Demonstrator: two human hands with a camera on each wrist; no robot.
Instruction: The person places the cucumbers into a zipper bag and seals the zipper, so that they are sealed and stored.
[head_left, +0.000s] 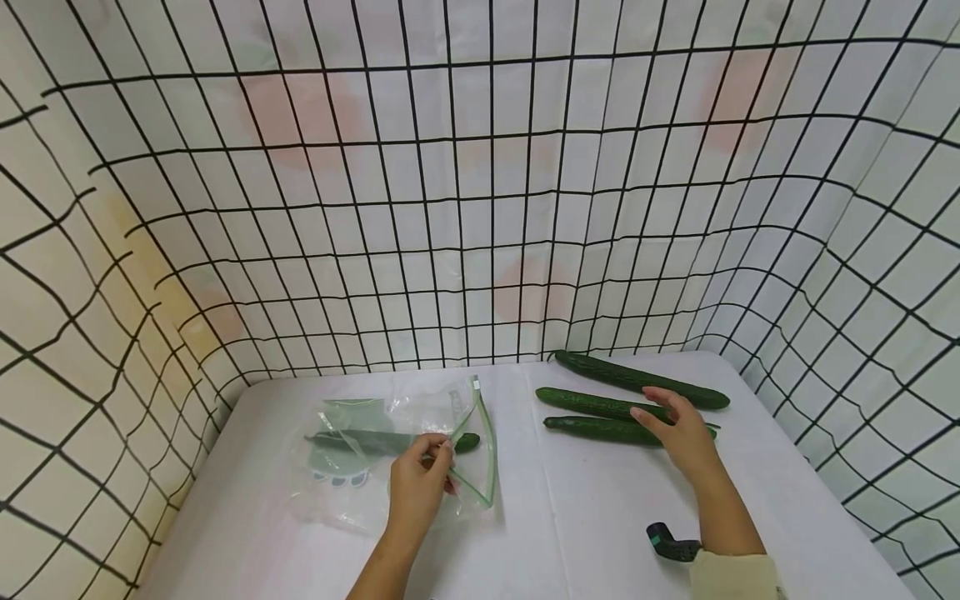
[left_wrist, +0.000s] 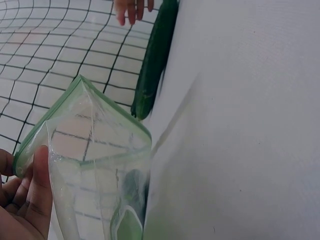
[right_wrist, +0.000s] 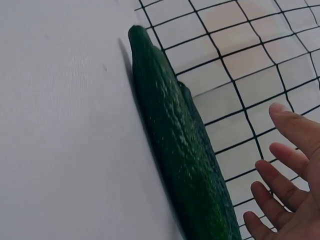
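"Where are the cucumbers (head_left: 600,406)?"

"Three at right on the white surface (head_left: 555,517), running left to right; a fourth cucumber (head_left: 367,442) likewise, inside a bag (head_left: 375,492) the left hand (head_left: 418,482) pinches."

"Right hand (head_left: 681,432)?"

"Wide, above the three; gridded walls (head_left: 472,225) beyond."

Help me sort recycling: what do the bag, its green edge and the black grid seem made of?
Bag: probably thin, glossy plastic film; it is see-through, creased and catches highlights.
Green edge: likely plastic too, smooth; it looks thicker than the film and bends at the mouth.
Black grid: unclear, perhaps printed on matte sheeting; its lines curve at the corners.
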